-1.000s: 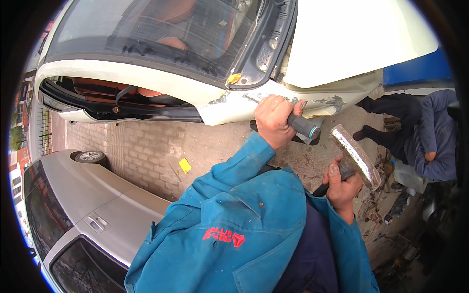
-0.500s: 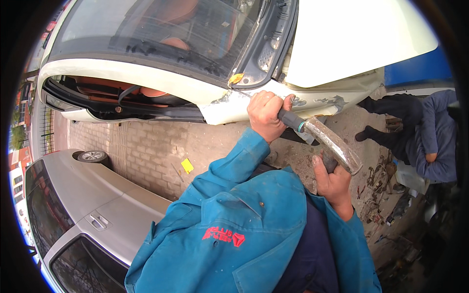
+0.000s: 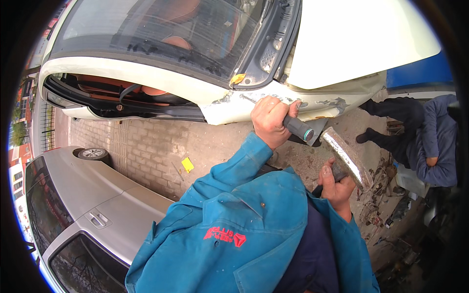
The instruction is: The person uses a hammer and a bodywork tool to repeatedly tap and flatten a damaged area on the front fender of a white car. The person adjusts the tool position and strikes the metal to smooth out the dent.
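My left hand (image 3: 271,122) is wrapped round the dark grey handle of a screwdriver (image 3: 298,129). Its thin shaft reaches up-left to the scraped body panel (image 3: 278,93) of a white car, below the windshield corner. Whether the tip touches the metal is too small to tell. Lower right, my right hand (image 3: 337,188) grips a hammer (image 3: 347,158) by its dark handle. The hammer's worn metal head is apart from the screwdriver's butt end, which has a teal ring. A yellow leaf (image 3: 237,78) lies at the windshield corner.
The car's white hood (image 3: 356,39) is above right, its door opening (image 3: 132,97) at left. A silver car (image 3: 107,195) stands behind on the left. At right, a person in dark clothes (image 3: 435,132) is near scattered scrap parts (image 3: 391,210). A yellow card (image 3: 187,165) lies on the paving.
The hammer head has swung right and down, away from the screwdriver's butt end, which it overlapped before. My left hand, holding the screwdriver, has shifted slightly right and down.
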{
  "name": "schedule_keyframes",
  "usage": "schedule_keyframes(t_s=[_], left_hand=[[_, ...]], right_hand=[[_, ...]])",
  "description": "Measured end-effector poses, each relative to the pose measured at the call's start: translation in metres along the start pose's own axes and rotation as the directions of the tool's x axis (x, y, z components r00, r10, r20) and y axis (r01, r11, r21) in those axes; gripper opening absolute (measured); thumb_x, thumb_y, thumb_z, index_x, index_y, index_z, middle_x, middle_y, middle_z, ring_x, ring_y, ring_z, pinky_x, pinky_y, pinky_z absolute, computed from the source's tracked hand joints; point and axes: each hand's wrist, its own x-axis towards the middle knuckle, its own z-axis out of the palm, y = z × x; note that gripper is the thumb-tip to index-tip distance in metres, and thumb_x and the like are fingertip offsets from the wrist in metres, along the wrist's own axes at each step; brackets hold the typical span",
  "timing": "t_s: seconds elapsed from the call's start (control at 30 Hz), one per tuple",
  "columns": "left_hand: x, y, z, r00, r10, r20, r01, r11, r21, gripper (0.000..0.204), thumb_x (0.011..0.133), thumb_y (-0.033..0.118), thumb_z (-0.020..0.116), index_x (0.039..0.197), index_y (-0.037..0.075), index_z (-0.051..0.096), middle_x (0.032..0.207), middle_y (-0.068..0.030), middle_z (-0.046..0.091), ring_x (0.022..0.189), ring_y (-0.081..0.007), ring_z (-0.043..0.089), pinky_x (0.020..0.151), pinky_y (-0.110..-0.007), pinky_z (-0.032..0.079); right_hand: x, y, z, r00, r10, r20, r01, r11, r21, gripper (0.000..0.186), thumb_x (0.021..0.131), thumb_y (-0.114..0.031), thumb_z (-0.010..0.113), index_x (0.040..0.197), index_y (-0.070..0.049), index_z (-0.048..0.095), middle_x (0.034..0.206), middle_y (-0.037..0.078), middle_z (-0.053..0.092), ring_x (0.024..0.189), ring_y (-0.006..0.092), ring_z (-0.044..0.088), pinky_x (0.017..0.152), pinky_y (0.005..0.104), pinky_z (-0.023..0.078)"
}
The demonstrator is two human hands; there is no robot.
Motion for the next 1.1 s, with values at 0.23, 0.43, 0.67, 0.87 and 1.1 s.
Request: schedule_keyframes(t_s=[0.23, 0.43, 0.67, 0.87, 1.1], left_hand=[[0.002, 0.006, 0.007, 0.998, -0.048, -0.042, 0.047, 0.999, -0.007, 0.042, 0.085, 0.005, 0.093, 0.072, 0.007, 0.054, 0.07, -0.0113, 0.05, 0.062, -0.035, 0.051, 0.059, -0.048, 0.038], [0.011, 0.006, 0.011, 0.973, -0.168, -0.157, 0.166, 0.986, -0.025, 0.041, 0.089, 0.004, 0.093, 0.073, 0.006, 0.055, 0.069, -0.0116, 0.05, 0.062, -0.0341, 0.049, 0.059, -0.048, 0.038], [0.017, 0.005, 0.02, 0.968, -0.162, -0.19, 0.164, 0.986, -0.008, 0.04, 0.092, 0.006, 0.092, 0.073, 0.006, 0.056, 0.07, -0.0118, 0.051, 0.062, -0.0346, 0.049, 0.059, -0.048, 0.038], [0.017, 0.005, 0.026, 0.969, -0.159, -0.191, 0.163, 0.987, 0.004, 0.043, 0.092, 0.007, 0.092, 0.072, 0.006, 0.054, 0.07, -0.0122, 0.051, 0.063, -0.0358, 0.05, 0.06, -0.049, 0.038], [0.014, 0.0, 0.025, 0.975, -0.118, -0.188, 0.129, 0.99, 0.048, 0.037, 0.095, 0.006, 0.091, 0.077, 0.005, 0.059, 0.071, -0.012, 0.054, 0.064, -0.0333, 0.051, 0.059, -0.046, 0.04]], right_hand=[[0.002, 0.001, -0.004, 0.998, -0.016, 0.064, 0.016, 1.0, 0.003, 0.023, 0.11, -0.012, 0.076, 0.124, 0.007, 0.072, 0.106, 0.005, 0.075, 0.095, 0.0121, 0.068, 0.087, 0.0307, 0.058], [0.005, -0.014, -0.003, 0.99, -0.116, 0.083, 0.122, 0.99, -0.076, 0.026, 0.113, -0.015, 0.071, 0.126, 0.006, 0.067, 0.099, 0.007, 0.072, 0.084, 0.0134, 0.067, 0.079, 0.0324, 0.058], [0.035, -0.034, 0.019, 0.946, -0.325, 0.018, 0.325, 0.945, -0.033, 0.03, 0.115, -0.016, 0.063, 0.135, 0.006, 0.056, 0.087, 0.009, 0.066, 0.068, 0.0128, 0.062, 0.063, 0.0326, 0.053], [0.034, -0.053, 0.009, 0.966, -0.255, 0.038, 0.256, 0.967, -0.017, 0.028, 0.116, -0.014, 0.061, 0.136, 0.006, 0.056, 0.087, 0.009, 0.064, 0.068, 0.0128, 0.061, 0.063, 0.0333, 0.055], [0.052, -0.05, 0.019, 0.939, -0.314, 0.143, 0.344, 0.839, -0.421, 0.02, 0.114, -0.016, 0.065, 0.109, 0.003, 0.065, 0.094, 0.012, 0.07, 0.075, 0.0139, 0.065, 0.083, 0.037, 0.061]])
